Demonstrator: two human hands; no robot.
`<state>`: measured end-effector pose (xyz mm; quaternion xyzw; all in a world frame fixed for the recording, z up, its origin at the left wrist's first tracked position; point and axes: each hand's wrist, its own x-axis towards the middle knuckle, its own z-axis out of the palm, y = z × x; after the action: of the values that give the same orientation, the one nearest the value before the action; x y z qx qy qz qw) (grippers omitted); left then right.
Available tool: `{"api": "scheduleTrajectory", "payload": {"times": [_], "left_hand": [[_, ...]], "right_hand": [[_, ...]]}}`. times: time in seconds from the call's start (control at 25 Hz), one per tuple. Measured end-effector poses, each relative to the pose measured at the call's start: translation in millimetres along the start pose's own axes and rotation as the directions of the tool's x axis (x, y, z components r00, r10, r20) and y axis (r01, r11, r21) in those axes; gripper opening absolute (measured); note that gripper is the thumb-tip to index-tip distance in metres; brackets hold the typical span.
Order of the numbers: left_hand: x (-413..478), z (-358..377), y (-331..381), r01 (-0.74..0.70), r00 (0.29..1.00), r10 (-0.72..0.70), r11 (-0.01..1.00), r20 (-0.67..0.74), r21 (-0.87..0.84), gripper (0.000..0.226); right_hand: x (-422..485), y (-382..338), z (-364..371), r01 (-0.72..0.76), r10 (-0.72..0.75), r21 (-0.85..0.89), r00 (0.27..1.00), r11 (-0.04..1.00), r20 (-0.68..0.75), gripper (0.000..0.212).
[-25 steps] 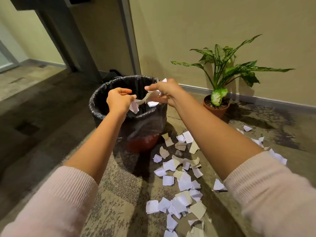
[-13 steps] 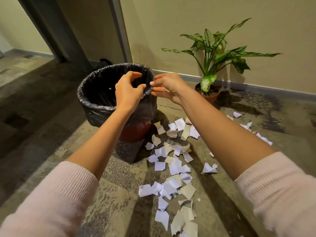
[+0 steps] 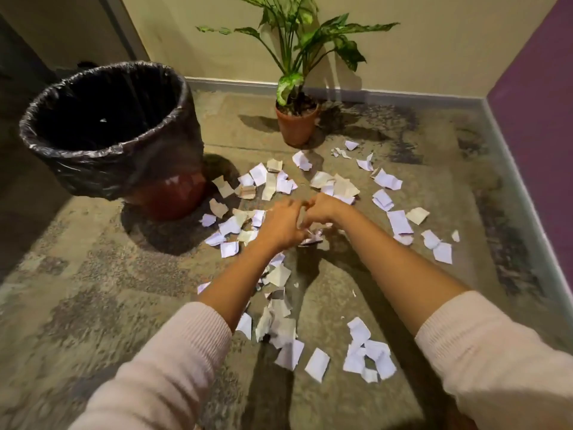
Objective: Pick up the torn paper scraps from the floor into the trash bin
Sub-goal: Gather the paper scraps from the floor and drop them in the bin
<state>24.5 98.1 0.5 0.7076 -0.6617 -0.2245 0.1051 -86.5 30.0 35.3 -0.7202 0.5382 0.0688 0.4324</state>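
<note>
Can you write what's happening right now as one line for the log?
phase: gathering | left hand: low among paper scraps | right hand: beside it, grip blurred | trash bin: upright, left of pile

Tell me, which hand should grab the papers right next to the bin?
Left, probably. The left hand lies on the side toward the bin, nearer those scraps; the right hand would have to reach across it.
</note>
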Motion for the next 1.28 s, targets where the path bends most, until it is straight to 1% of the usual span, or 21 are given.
{"api": "scheduleTrajectory", "payload": {"times": [0.08, 0.16, 0.2, 0.28, 0.36, 0.44, 0.52, 0.64, 0.76, 0.84, 0.92, 0.96, 1.0, 1.08, 1.16, 1.2, 1.28], "left_hand": [[-6.4, 26.9, 15.5, -0.045, 0.993, 0.043, 0.999, 0.111, 0.017, 0.076], [-14.1, 50.6, 29.2, -0.091, 0.976, 0.078, 0.994, 0.203, 0.055, 0.085], [-18.2, 61.2, 35.5, -0.129, 0.964, 0.108, 0.989, 0.244, 0.075, 0.088], [-23.7, 79.2, 45.1, -0.209, 0.933, 0.171, 0.974, 0.318, 0.091, 0.088], [-28.8, 92.6, 50.1, -0.251, 0.91, 0.2, 0.963, 0.363, 0.099, 0.084], [-30.7, 103.0, 49.3, -0.262, 0.903, 0.196, 0.956, 0.383, 0.13, 0.077], [-29.7, 111.9, 45.9, -0.262, 0.902, 0.175, 0.949, 0.396, 0.177, 0.071], [-29.3, 122.6, 42.7, -0.254, 0.912, 0.167, 0.947, 0.373, 0.196, 0.063], [-24.7, 130.5, 42.2, -0.256, 0.932, 0.191, 0.949, 0.307, 0.185, 0.049], [-20.3, 131.9, 42.1, -0.25, 0.939, 0.198, 0.954, 0.282, 0.163, 0.042], [-14.5, 131.7, 43.8, -0.244, 0.941, 0.198, 0.959, 0.275, 0.143, 0.041], [-11.7, 129.8, 46.0, -0.244, 0.941, 0.199, 0.959, 0.273, 0.143, 0.041], [-8.7, 128.5, 48.9, -0.245, 0.941, 0.199, 0.958, 0.272, 0.146, 0.042], [-1.1, 126.6, 57.5, -0.243, 0.943, 0.201, 0.96, 0.267, 0.136, 0.047], [8.5, 126.1, 69.8, -0.226, 0.948, 0.196, 0.969, 0.251, 0.099, 0.055], [13.8, 126.6, 77.4, -0.213, 0.952, 0.19, 0.974, 0.241, 0.073, 0.062], [25.6, 129.8, 95.0, -0.192, 0.956, 0.179, 0.981, 0.233, 0.034, 0.08]], "right_hand": [[-9.7, 30.7, 8.8, -0.085, 0.093, -0.132, 0.994, 0.988, 0.055, 0.038], [-17.0, 55.4, 17.6, -0.166, 0.196, -0.183, 0.969, 0.969, 0.154, 0.037], [-19.9, 67.0, 20.6, -0.19, 0.225, -0.198, 0.958, 0.962, 0.177, 0.037], [-26.0, 88.9, 23.8, -0.218, 0.268, -0.253, 0.947, 0.942, 0.18, 0.034], [-32.4, 107.2, 28.1, -0.266, 0.312, -0.284, 0.941, 0.921, 0.13, 0.034], [-38.5, 122.7, 37.1, -0.303, 0.34, -0.309, 0.938, 0.902, 0.071, 0.032], [-43.0, 133.3, 49.2, -0.309, 0.329, -0.336, 0.944, 0.89, 0.005, 0.033], [-42.1, 139.3, 63.1, -0.312, 0.305, -0.312, 0.95, 0.897, -0.071, 0.033], [-34.4, 137.0, 68.6, -0.285, 0.278, -0.294, 0.958, 0.913, -0.066, 0.028], [-29.2, 138.1, 70.1, -0.28, 0.279, -0.249, 0.96, 0.927, -0.038, 0.025], [-24.8, 146.9, 66.6, -0.321, 0.323, -0.071, 0.946, 0.944, 0.015, 0.018], [-23.3, 152.9, 61.5, -0.347, 0.347, 0.033, 0.938, 0.937, 0.019, 0.013], [-22.8, 158.7, 54.3, -0.36, 0.363, 0.11, 0.932, 0.927, -0.01, 0.006], [-22.7, 174.8, 36.1, -0.357, 0.392, 0.242, 0.913, 0.902, -0.115, 0.004], [-25.6, 191.8, 13.4, -0.329, 0.425, 0.358, 0.874, 0.874, -0.235, 0.007], [-25.7, 202.9, 1.0, -0.31, 0.43, 0.369, 0.848, 0.876, -0.309, 0.008], [-25.7, 227.4, -20.8, -0.308, 0.431, 0.32, 0.778, 0.896, -0.457, 0.012]]}}
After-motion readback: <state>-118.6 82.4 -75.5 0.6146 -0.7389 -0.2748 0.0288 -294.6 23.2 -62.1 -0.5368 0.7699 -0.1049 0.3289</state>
